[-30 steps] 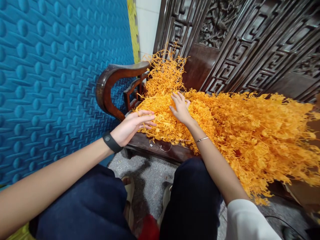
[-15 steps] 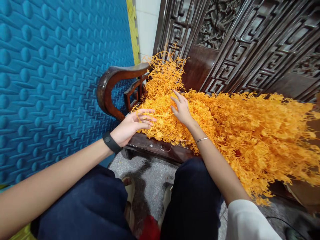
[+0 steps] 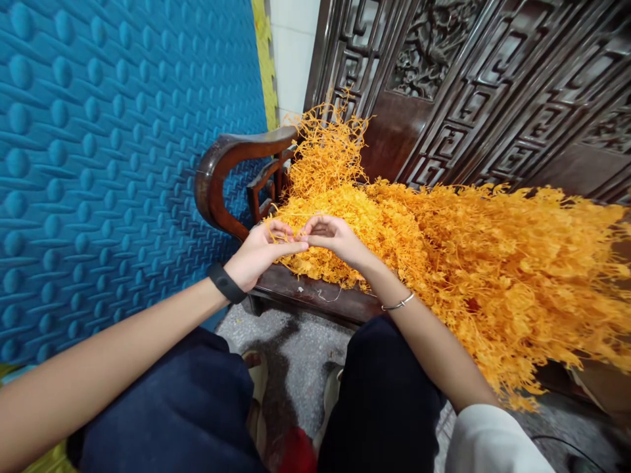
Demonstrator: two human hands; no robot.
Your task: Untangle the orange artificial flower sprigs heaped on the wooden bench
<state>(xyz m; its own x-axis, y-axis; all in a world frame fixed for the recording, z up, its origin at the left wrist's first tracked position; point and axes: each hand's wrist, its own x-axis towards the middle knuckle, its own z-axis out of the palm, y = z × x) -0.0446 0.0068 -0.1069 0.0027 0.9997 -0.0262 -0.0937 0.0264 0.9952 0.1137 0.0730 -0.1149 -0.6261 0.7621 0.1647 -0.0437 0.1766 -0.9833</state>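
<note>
A big heap of orange plastic sprigs (image 3: 473, 256) covers the seat of a dark carved wooden bench (image 3: 315, 295). My left hand (image 3: 261, 253), with a black band on the wrist, and my right hand (image 3: 332, 238), with a thin silver bangle, meet fingertip to fingertip at the heap's left front edge. Both hands pinch the same thin orange sprig (image 3: 298, 240) between thumb and fingers. More tangled sprigs stand up behind them near the bench corner (image 3: 328, 148).
The curved wooden armrest (image 3: 221, 171) is just left of my hands. A blue bumpy foam mat (image 3: 113, 151) stands against the wall on the left. The bench's carved backrest (image 3: 473, 85) rises behind the heap. My knees in dark trousers (image 3: 379, 401) are over a speckled floor (image 3: 296, 355).
My right hand has come off the top of the heap and moved down-left to meet my left hand. Both now pinch a sprig where before their fingers lay spread on the pile.
</note>
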